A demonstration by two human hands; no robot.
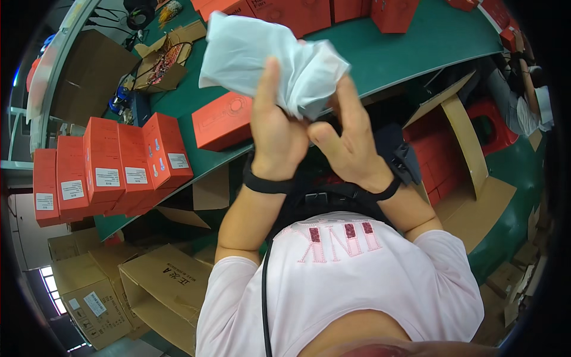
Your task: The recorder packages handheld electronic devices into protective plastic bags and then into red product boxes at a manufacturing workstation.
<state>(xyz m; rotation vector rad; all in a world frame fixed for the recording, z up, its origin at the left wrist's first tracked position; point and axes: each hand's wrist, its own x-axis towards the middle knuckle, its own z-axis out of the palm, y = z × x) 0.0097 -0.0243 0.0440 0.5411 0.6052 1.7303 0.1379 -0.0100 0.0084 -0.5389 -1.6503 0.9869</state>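
White crinkly plastic bag is up in front of you, held in the air above the near edge of the green bench. Your left hand is closed on its lower end, thumb pressed flat up the front. Your right hand has its fingers loosely curled, pinching the same bunched end from the other side. Just behind the bag, an orange-red box lies flat near the bench's near edge. A row of the same boxes stands upright at the bench's left end, more along the far edge. Below the bench you've got open cardboard cartons on the floor.
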